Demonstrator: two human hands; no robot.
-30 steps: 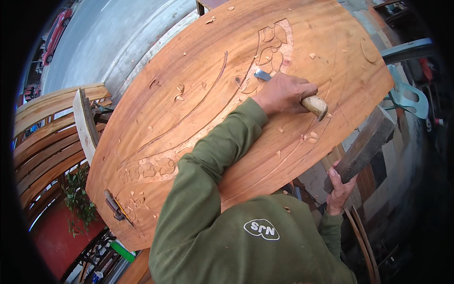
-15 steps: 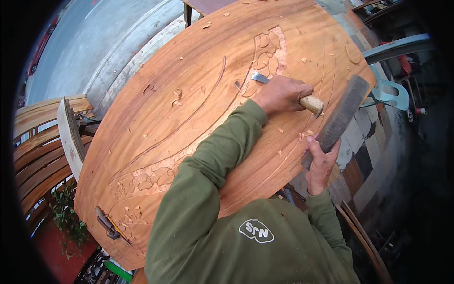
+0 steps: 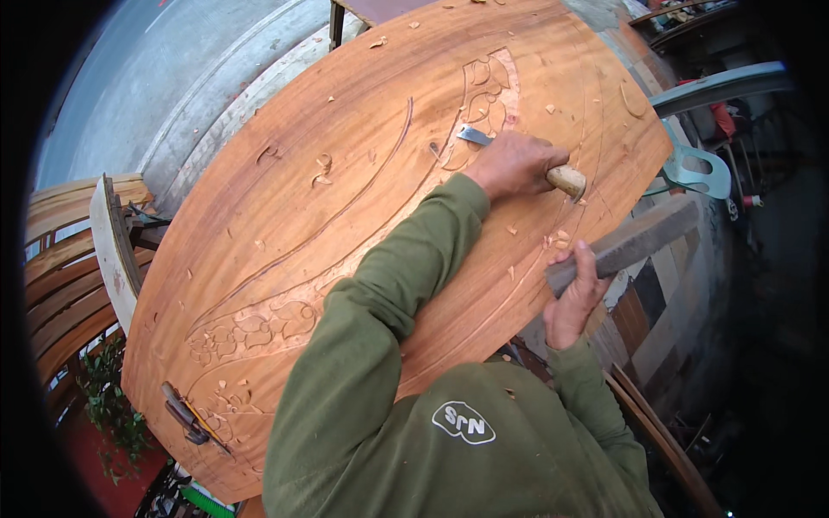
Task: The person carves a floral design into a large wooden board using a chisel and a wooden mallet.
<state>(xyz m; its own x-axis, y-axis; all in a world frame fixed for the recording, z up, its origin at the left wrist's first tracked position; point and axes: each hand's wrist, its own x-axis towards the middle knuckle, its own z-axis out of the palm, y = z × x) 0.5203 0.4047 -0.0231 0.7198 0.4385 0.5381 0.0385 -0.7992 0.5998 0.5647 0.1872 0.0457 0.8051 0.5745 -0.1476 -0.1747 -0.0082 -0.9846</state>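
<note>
My left hand [image 3: 515,164] is closed around a wood chisel [image 3: 567,181], its wooden handle end sticking out to the right. The flat metal blade points left, at the carved band [image 3: 490,86] of curling leaf shapes on a large reddish-brown wooden panel [image 3: 302,155]. Just off the panel's right edge, my right hand [image 3: 572,306] grips a long, dark, squared wooden block [image 3: 643,242] near its lower end. That block slants up to the right, apart from the chisel handle. Several pale wood shavings [image 3: 323,170] lie scattered on the panel.
More carving tools [image 3: 192,419] rest at the panel's lower left corner. A teal plastic chair [image 3: 701,173] stands beyond the right edge, over a tiled floor [image 3: 661,345]. Slatted wood [image 3: 65,259] and a leafy plant [image 3: 108,410] are at the left.
The wooden block in my right hand has swung outward to the right and lower, from steep to nearly level. My left hand and the chisel stay almost in place.
</note>
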